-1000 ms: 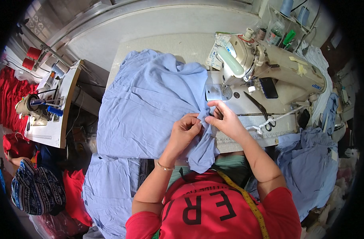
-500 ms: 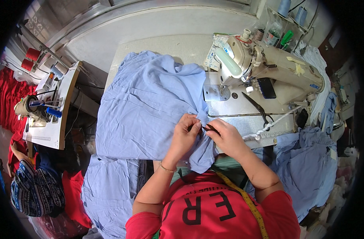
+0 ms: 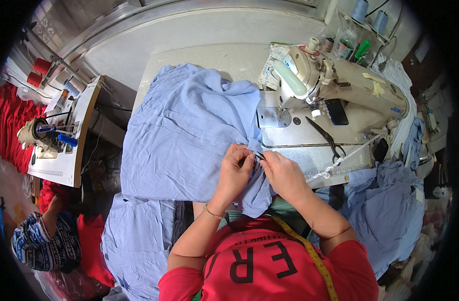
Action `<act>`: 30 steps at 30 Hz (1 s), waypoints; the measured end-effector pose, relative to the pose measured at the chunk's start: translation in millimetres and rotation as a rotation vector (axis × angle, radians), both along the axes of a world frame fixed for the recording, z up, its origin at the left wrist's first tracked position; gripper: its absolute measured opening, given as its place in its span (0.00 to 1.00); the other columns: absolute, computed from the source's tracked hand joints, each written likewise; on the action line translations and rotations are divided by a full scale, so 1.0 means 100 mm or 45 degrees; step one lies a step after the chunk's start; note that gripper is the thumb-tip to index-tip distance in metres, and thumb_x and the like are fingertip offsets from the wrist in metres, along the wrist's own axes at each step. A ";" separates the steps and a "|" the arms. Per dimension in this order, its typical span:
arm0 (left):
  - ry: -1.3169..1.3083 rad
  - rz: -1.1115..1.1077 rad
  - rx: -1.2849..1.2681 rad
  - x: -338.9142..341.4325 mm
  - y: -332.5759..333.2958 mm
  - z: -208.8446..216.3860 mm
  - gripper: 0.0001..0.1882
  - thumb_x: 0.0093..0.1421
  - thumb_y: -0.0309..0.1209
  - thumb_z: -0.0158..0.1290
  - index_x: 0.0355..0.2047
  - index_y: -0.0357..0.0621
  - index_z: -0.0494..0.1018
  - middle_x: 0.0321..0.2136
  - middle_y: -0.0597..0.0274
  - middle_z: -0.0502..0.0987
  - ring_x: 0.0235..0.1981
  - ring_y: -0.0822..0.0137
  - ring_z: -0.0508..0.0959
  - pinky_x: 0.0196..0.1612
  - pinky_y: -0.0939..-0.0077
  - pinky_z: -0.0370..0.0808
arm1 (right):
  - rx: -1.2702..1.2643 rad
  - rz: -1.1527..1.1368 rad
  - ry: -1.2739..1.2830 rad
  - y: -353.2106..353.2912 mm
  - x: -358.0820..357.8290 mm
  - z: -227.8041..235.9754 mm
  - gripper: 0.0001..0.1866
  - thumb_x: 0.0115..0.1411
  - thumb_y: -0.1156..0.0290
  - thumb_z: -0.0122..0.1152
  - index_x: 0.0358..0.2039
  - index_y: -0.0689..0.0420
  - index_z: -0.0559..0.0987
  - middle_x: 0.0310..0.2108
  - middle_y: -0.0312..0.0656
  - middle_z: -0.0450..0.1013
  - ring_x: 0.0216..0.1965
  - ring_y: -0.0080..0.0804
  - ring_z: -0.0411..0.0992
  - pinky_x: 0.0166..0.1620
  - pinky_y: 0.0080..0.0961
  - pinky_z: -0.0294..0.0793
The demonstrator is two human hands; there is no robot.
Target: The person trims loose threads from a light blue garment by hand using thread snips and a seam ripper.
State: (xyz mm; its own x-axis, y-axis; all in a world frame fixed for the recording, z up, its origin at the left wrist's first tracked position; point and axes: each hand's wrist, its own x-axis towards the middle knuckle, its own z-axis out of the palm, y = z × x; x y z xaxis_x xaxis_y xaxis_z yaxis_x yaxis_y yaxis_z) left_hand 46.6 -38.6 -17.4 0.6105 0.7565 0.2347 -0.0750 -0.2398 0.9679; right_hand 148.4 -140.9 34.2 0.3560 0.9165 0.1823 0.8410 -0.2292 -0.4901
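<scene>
A light blue garment (image 3: 184,135) lies spread over the sewing table, its right edge gathered between my hands and its lower end hanging over the front edge. My left hand (image 3: 235,165) is closed, pinching that gathered edge between thumb and fingers. Close beside it, my right hand (image 3: 282,173) grips a slim dark pointed tool (image 3: 260,156). The tool's tip meets the cloth near my left fingertips; its exact kind is too small to make out. The sewing machine (image 3: 335,80), with its needle plate (image 3: 274,118), stands just beyond my right hand.
Black scissors (image 3: 327,138), a phone (image 3: 337,111) and a twisted white cord (image 3: 347,155) lie right of my hands. More blue cloth hangs at the lower left (image 3: 139,241) and right (image 3: 385,215). At far left, a co-worker's arm (image 3: 50,218) reaches toward red fabric.
My right hand has shifted slightly left and turned, bringing the dark tool's tip nearer my left fingertips. The co-worker's arm at far left has moved right. The blue garment stays in place.
</scene>
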 end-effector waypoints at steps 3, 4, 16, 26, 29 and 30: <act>0.008 0.036 0.008 0.01 -0.02 -0.01 0.04 0.55 0.21 0.52 0.27 0.30 0.73 0.30 0.55 0.71 0.29 0.67 0.70 0.31 0.79 0.68 | -0.012 -0.004 -0.030 0.00 -0.01 0.01 0.08 0.58 0.69 0.52 0.33 0.61 0.69 0.27 0.52 0.71 0.29 0.54 0.71 0.30 0.43 0.71; 0.020 0.042 0.000 0.00 -0.03 0.01 0.04 0.55 0.21 0.52 0.27 0.30 0.73 0.30 0.55 0.71 0.29 0.66 0.71 0.31 0.79 0.68 | -0.014 0.000 -0.035 0.00 -0.02 0.01 0.08 0.58 0.69 0.52 0.33 0.61 0.69 0.27 0.52 0.71 0.29 0.54 0.71 0.30 0.43 0.71; 0.063 0.102 0.129 0.02 -0.04 0.02 0.03 0.52 0.20 0.53 0.27 0.32 0.75 0.30 0.56 0.71 0.32 0.66 0.71 0.36 0.78 0.68 | 0.047 0.015 -0.228 0.04 -0.03 -0.09 0.07 0.59 0.70 0.51 0.30 0.60 0.68 0.23 0.48 0.70 0.24 0.46 0.73 0.25 0.36 0.74; 0.044 0.064 0.110 0.03 -0.01 0.03 0.02 0.52 0.20 0.52 0.25 0.31 0.73 0.28 0.59 0.70 0.28 0.69 0.69 0.31 0.80 0.66 | 0.146 0.165 -0.281 0.11 0.12 -0.31 0.05 0.58 0.73 0.49 0.29 0.60 0.67 0.22 0.48 0.70 0.21 0.47 0.73 0.22 0.35 0.73; 0.034 0.094 0.235 0.05 -0.01 0.01 0.02 0.50 0.19 0.53 0.25 0.30 0.72 0.27 0.55 0.70 0.22 0.68 0.69 0.25 0.78 0.67 | 0.061 0.190 -0.294 0.12 0.16 -0.30 0.04 0.57 0.74 0.49 0.28 0.61 0.67 0.22 0.49 0.71 0.21 0.47 0.73 0.22 0.36 0.74; 0.041 0.090 0.229 0.05 -0.01 0.01 0.02 0.50 0.19 0.52 0.25 0.31 0.72 0.27 0.56 0.70 0.23 0.68 0.69 0.26 0.79 0.67 | 0.052 0.203 -0.294 0.12 0.17 -0.30 0.04 0.57 0.74 0.49 0.28 0.61 0.67 0.22 0.49 0.71 0.21 0.47 0.73 0.22 0.36 0.74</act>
State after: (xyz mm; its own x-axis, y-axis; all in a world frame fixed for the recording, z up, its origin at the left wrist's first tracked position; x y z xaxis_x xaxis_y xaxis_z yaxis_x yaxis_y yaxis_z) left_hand 51.6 -40.0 -16.3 0.5664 0.7456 0.3512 -0.0215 -0.4126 0.9107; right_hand 165.0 -128.5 4.5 0.1527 0.9479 0.2795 0.9554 -0.0692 -0.2871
